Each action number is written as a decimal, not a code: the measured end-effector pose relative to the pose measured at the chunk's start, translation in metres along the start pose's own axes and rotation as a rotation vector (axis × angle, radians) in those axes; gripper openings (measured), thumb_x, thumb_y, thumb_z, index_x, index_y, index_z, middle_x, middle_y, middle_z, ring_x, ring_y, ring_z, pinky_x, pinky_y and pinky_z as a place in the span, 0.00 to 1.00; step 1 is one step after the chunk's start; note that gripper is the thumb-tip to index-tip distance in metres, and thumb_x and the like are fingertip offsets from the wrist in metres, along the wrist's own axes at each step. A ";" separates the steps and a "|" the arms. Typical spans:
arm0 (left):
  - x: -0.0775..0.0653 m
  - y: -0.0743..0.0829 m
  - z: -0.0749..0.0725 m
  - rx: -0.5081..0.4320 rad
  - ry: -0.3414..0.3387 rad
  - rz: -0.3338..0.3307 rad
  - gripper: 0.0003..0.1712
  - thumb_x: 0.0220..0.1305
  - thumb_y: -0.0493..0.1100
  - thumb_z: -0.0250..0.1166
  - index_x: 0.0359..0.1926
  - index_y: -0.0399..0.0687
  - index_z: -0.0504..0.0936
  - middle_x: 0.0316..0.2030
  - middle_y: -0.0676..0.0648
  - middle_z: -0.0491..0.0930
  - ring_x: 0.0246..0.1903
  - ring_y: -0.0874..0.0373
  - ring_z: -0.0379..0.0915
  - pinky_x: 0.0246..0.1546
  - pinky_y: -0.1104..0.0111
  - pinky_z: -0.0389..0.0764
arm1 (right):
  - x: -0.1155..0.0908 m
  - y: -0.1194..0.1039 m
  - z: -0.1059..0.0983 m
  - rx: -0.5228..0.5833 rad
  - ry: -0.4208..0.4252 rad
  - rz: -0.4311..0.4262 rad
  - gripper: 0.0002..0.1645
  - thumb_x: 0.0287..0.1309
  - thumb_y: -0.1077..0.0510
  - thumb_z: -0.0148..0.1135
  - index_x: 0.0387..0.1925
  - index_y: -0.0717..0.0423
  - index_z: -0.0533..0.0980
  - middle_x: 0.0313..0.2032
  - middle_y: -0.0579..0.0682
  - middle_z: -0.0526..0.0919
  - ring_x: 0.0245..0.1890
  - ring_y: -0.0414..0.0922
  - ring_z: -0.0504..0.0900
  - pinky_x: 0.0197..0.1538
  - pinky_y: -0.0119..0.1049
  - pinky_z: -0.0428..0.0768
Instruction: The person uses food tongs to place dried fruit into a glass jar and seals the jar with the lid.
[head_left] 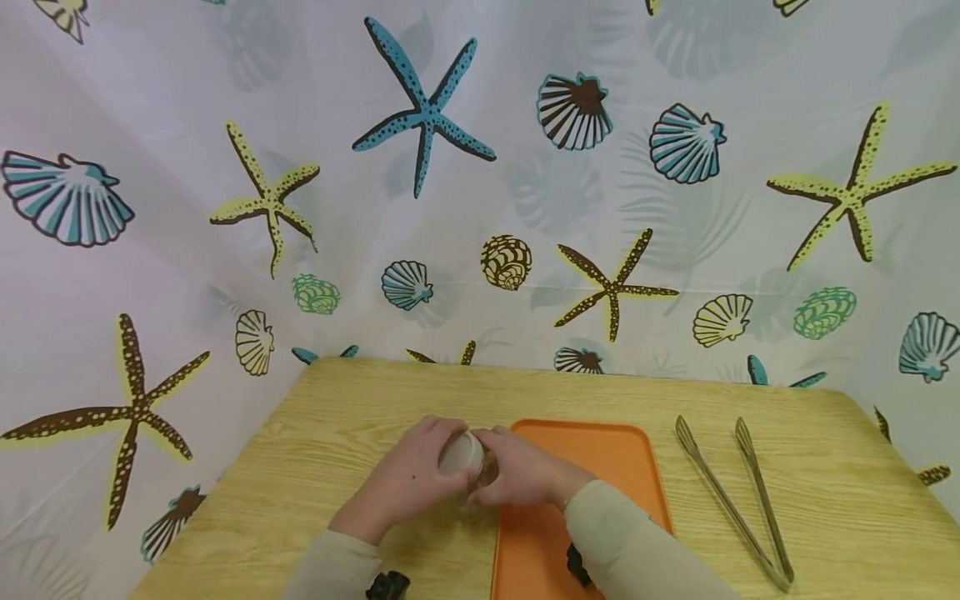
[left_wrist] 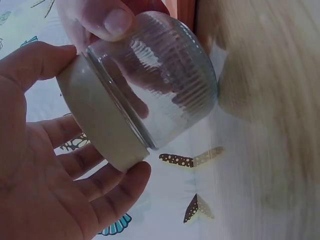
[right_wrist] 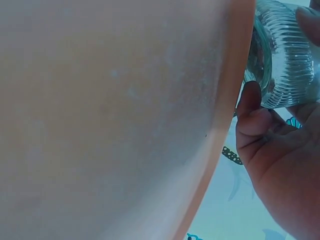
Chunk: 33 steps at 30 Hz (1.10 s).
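Between my two hands is a clear ribbed glass jar (left_wrist: pixel 160 75) with a pale lid (left_wrist: pixel 100 112) at its mouth. My left hand (head_left: pixel 420 475) grips the lid, thumb on one side of its rim and fingers round the other. The glass body is held by my right hand (head_left: pixel 525 467), whose fingers show through the glass in the left wrist view. In the head view, the hands cover much of the jar. Its base is close to the wooden table, but I cannot tell whether they touch.
An orange tray (head_left: pixel 585 442) lies on the wooden table (head_left: pixel 360 400), just right of the jar and under my right forearm. Metal tongs (head_left: pixel 738 508) lie spread apart further right. A curtain printed with starfish and shells (head_left: pixel 465 208) surrounds the table's back and sides.
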<state>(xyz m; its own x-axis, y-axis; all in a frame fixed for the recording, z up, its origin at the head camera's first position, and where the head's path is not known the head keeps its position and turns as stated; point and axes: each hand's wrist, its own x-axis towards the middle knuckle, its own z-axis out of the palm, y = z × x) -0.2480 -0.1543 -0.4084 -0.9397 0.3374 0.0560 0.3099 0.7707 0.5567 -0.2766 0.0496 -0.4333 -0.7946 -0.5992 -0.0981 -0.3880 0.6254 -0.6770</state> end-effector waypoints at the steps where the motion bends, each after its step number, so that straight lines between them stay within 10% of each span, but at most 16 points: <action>1: 0.000 -0.001 0.000 -0.013 -0.009 0.017 0.35 0.61 0.54 0.70 0.67 0.52 0.74 0.59 0.48 0.72 0.47 0.53 0.72 0.41 0.56 0.81 | 0.000 0.000 0.000 -0.004 0.001 0.001 0.51 0.51 0.43 0.78 0.73 0.47 0.65 0.49 0.41 0.71 0.46 0.40 0.74 0.51 0.37 0.77; 8: -0.001 -0.004 0.001 -0.063 -0.029 0.095 0.34 0.60 0.47 0.70 0.66 0.50 0.72 0.60 0.48 0.70 0.49 0.53 0.70 0.44 0.56 0.80 | 0.000 -0.001 -0.001 -0.012 0.003 0.002 0.50 0.51 0.44 0.78 0.72 0.48 0.65 0.51 0.41 0.71 0.47 0.40 0.73 0.52 0.38 0.76; 17: 0.000 0.001 -0.001 0.004 0.057 -0.102 0.43 0.61 0.72 0.65 0.66 0.49 0.74 0.59 0.46 0.74 0.43 0.54 0.75 0.39 0.57 0.81 | 0.000 -0.003 -0.003 0.012 0.000 0.004 0.49 0.51 0.44 0.77 0.73 0.44 0.66 0.49 0.41 0.71 0.46 0.42 0.74 0.52 0.39 0.77; 29: -0.001 -0.013 -0.004 -0.104 -0.084 0.109 0.33 0.62 0.49 0.71 0.67 0.57 0.72 0.60 0.51 0.70 0.49 0.54 0.70 0.46 0.56 0.79 | -0.001 -0.005 -0.001 -0.023 0.006 -0.011 0.51 0.51 0.45 0.78 0.74 0.47 0.65 0.48 0.42 0.71 0.45 0.41 0.75 0.49 0.35 0.77; 33: -0.002 -0.013 0.000 -0.117 -0.057 0.031 0.40 0.61 0.58 0.72 0.70 0.53 0.69 0.64 0.48 0.69 0.50 0.53 0.71 0.46 0.55 0.80 | -0.001 -0.006 0.001 -0.021 0.013 -0.002 0.51 0.50 0.44 0.78 0.74 0.47 0.65 0.48 0.42 0.71 0.45 0.41 0.75 0.51 0.37 0.77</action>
<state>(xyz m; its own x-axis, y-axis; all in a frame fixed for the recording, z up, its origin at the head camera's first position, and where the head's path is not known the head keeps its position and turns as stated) -0.2506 -0.1649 -0.4152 -0.9189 0.3934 0.0292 0.3169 0.6920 0.6487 -0.2735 0.0459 -0.4303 -0.7994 -0.5945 -0.0871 -0.3997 0.6345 -0.6616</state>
